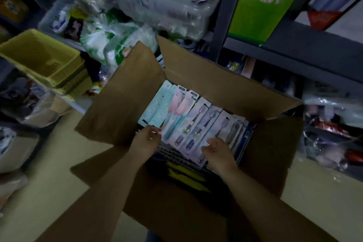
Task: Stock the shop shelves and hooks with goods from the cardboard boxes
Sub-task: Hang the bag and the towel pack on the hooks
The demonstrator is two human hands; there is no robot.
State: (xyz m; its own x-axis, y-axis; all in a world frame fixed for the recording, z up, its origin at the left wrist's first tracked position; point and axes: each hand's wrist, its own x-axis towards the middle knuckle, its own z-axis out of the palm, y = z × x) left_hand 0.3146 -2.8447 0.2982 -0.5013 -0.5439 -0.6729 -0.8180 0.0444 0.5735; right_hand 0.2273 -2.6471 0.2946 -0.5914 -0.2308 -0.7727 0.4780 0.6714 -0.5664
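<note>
An open cardboard box (125,92) stands on the floor with its flaps spread. Inside lie several carded packs in a fan: pale mint ones (157,104) at the left, pink and teal ones (176,116) in the middle, spoon packs (206,124) to the right. My left hand (146,139) is inside the box at the lower end of the mint packs, fingers curled on their edge. Over the lower end of the spoon packs my right hand (218,153) rests with fingers bent. Dark and yellow goods (184,175) lie under the packs.
Dark metal shelving (294,49) rises behind the box, crammed with bagged goods. Stacked yellow plastic baskets (45,61) sit at the left. A green bag (261,8) hangs at upper right. Wrapped goods fill the right shelf (334,124). Beige floor (39,192) surrounds the box.
</note>
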